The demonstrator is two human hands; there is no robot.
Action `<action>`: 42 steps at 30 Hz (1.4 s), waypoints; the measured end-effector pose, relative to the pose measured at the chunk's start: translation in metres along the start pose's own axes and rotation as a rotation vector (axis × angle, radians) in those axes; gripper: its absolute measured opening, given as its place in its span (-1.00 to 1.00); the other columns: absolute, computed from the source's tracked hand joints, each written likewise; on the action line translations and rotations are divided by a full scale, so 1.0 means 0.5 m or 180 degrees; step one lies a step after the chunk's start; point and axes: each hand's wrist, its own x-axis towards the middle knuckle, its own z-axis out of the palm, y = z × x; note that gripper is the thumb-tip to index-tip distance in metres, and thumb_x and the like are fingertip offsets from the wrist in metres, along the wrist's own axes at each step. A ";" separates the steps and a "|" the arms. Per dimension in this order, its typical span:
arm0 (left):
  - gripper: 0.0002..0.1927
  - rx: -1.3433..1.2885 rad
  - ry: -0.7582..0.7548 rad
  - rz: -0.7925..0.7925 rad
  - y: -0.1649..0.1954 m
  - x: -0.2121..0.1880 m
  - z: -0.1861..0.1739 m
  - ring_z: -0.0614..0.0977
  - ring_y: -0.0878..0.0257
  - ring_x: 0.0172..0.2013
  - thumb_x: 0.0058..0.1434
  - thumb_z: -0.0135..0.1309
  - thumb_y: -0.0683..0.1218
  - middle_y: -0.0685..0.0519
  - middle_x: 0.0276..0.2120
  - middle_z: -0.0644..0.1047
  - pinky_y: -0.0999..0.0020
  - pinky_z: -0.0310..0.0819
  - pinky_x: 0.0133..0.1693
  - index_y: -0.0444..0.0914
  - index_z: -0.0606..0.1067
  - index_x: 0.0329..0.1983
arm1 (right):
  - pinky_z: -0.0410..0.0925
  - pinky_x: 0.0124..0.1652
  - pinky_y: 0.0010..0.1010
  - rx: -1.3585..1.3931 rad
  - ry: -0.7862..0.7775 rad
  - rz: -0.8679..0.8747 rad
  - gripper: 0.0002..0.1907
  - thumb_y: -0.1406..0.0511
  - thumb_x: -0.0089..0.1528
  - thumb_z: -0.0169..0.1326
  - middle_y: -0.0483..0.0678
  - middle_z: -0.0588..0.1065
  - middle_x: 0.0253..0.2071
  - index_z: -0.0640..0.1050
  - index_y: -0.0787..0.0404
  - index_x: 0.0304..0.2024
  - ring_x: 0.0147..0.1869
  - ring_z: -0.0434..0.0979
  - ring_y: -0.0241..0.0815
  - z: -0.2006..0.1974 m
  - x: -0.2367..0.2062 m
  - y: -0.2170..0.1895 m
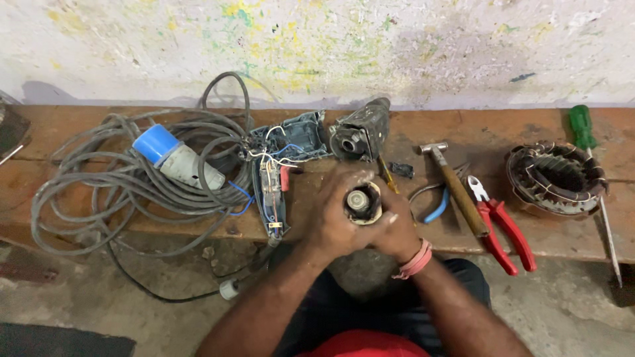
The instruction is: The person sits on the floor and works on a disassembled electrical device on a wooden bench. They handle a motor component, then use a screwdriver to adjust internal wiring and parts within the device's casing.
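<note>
**Motor part gripped in both hands over the bench edge**

A round motor part (359,203) with a shiny centre is held upright at the near edge of the wooden bench (99,192). The left hand (334,215) and the right hand (397,228) are both clamped round its sides, fingers wrapped close. It is judged to be heavy for its size, stiff and perhaps greasy, so it is best gripped by its outer wall, away from the centre.

No packages, labels or signs are seen. To the left lie a grey cable coil (112,178) and a blue-capped plug (173,158). To the right lie a hammer (456,192), red-handled pliers (499,225), a wound copper coil ring (555,177) and a green-handled screwdriver (582,127).
</note>
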 end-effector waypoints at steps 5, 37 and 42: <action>0.08 -0.0433 -0.0025 -0.0095 0.006 0.006 -0.005 0.49 -0.04 0.30 0.02 0.48 0.08 -0.24 0.33 0.37 0.08 0.34 0.38 -0.42 0.15 0.45 | 0.40 0.17 -0.35 0.1092 -0.0576 0.0054 -0.20 0.26 -0.01 0.39 -0.06 0.52 0.12 0.43 0.30 0.26 0.16 0.51 -0.28 -0.014 0.001 0.033; -0.20 0.0381 -0.0574 -0.0214 0.010 0.006 -0.056 0.56 -0.05 0.17 -0.16 0.53 0.14 -0.08 0.09 0.55 0.04 0.35 0.31 -0.22 0.49 0.13 | 0.45 0.07 -0.36 0.0654 -0.0720 -0.0013 -0.32 0.11 0.04 0.33 -0.05 0.59 -0.01 0.51 0.30 0.13 0.04 0.56 -0.28 -0.016 0.002 0.044; -0.22 0.0188 -0.0732 -0.0219 -0.004 0.006 -0.071 0.58 -0.05 0.14 -0.15 0.54 0.12 -0.08 0.02 0.58 0.07 0.38 0.27 -0.24 0.50 0.11 | 0.42 0.18 -0.33 0.0629 -0.0983 -0.0369 -0.29 0.09 0.03 0.32 -0.01 0.57 0.10 0.51 0.27 0.18 0.16 0.56 -0.22 -0.014 0.011 0.050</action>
